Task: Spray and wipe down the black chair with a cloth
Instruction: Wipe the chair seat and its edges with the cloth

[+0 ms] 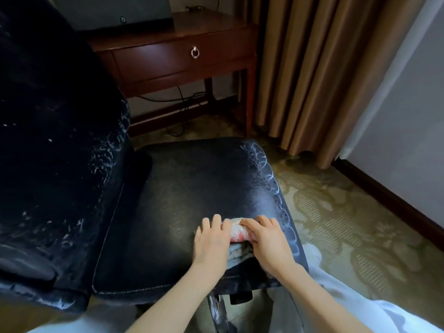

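Bunched cloth [236, 230] sits approx. 5 o'clock on the black chair [192, 188] seat, R hand [266, 239] grip curled over it & L hand [211, 239] laid flat, unclenched, at its 9 o'clock side, prob. to keep the wad compact w/ firm wiping pressure.

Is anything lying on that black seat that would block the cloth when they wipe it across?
Nothing visible does. The left hand and right hand are both on the cloth, by the near edge of the seat, and the rest of the seat shows bare up to the backrest.
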Motion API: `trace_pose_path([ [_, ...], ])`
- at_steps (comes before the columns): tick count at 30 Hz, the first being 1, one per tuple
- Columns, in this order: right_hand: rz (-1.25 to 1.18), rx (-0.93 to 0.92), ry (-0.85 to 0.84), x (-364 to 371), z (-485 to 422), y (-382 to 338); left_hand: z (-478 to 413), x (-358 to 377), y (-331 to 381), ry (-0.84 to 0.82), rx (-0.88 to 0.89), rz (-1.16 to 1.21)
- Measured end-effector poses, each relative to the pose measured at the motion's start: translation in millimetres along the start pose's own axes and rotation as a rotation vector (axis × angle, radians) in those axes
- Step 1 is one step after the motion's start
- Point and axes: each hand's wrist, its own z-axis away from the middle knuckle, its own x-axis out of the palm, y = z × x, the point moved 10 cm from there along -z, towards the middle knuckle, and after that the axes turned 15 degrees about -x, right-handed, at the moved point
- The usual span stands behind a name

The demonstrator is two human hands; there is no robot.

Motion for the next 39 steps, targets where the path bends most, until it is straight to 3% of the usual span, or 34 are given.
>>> trace_pose_path([
  [19,-0.002,-0.022,0.176,17,-183,108,-226,-8,24,0.197,-0.069,0.031],
  [27,-0.049,0.034,0.095,22,-161,97,-202,-5,14,0.113,-0.082,0.085],
  [39,-0.07,0.039,0.029,17,-33,16,-58,2,-7,-0.048,-0.051,0.0],
])
